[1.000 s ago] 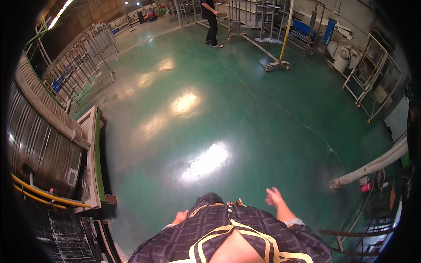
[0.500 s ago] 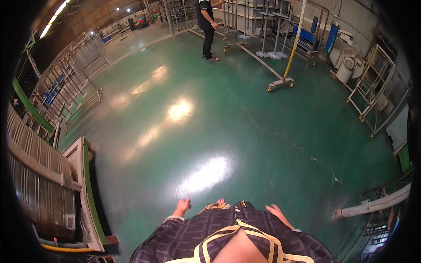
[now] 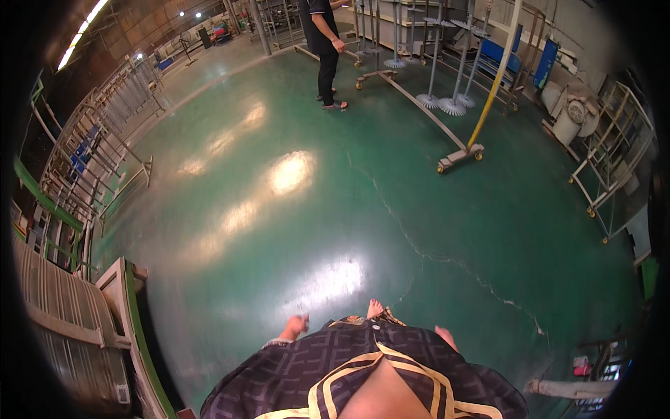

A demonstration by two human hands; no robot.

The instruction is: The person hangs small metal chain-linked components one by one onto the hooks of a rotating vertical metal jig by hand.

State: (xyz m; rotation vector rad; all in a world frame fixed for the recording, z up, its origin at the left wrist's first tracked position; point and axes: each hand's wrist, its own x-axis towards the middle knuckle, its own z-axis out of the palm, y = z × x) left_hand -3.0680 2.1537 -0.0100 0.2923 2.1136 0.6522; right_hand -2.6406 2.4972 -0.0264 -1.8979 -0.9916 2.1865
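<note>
at lower centre, the dark shirt (image 3: 349, 353) lies between the left hand (image 3: 295, 326) and right hand (image 3: 446, 337); both blurred, open or closed i cannot tell.

Lower centre, shirt (image 3: 279, 370), black with grey geometric linework and pale-yellow trim bands (image 3: 444, 395); mid-frame, floor (image 3: 335, 216), green, veined by a whitish crack (image 3: 457, 261); upper right, rack post (image 3: 488, 108), yellow, with yellow casters (image 3: 479, 156), and panel (image 3: 546, 63), blue; upper centre, co-worker's trousers (image 3: 326, 77), black; far left, rail (image 3: 43, 199), green.
</note>
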